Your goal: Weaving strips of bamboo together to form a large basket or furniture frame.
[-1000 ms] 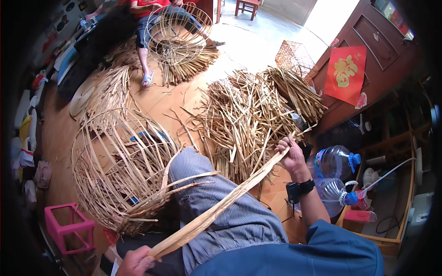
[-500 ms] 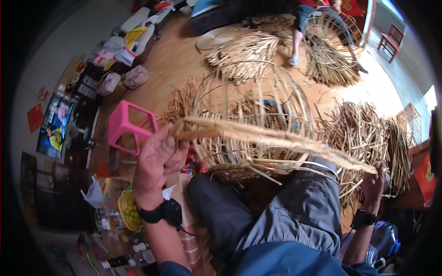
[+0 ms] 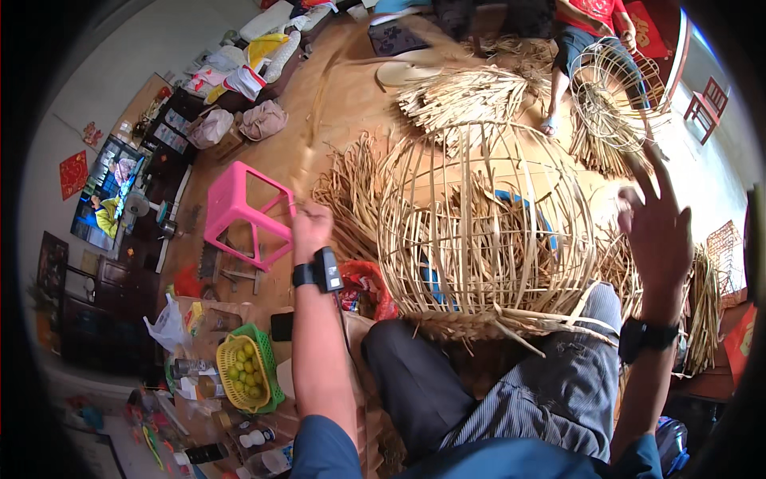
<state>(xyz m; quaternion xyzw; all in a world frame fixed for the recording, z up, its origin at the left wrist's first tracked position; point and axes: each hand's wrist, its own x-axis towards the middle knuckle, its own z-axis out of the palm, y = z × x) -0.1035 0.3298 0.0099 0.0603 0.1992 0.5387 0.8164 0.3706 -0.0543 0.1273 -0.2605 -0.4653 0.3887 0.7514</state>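
My left hand [image 3: 313, 227] is closed around the lower end of a long dried plant strip [image 3: 316, 120], which rises away from me, smeared by motion. On the right, my right hand [image 3: 658, 227] is raised with its fingers spread and nothing in it. Between them a large, round openwork woven basket [image 3: 455, 323] rests against my knees, its braided edge toward me. Thin pale ribs and hoops make up its sides. Through them show loose dried strips and a blue curved band [image 3: 550, 227], partly hidden.
A pink plastic stool [image 3: 231, 203] stands beside my left hand. Nearer are a yellow basket [image 3: 226, 359] of green fruit, a black phone [image 3: 282, 326] and bottles. Bundles of dried strips [image 3: 471, 96] lie beyond. At the far right, another person [image 3: 586, 24] holds a woven frame [image 3: 614, 88].
The strip was stretched between both hands across the basket. My right hand has let go and lifted, while my left hand has swung the strip up and away. The view has shifted.
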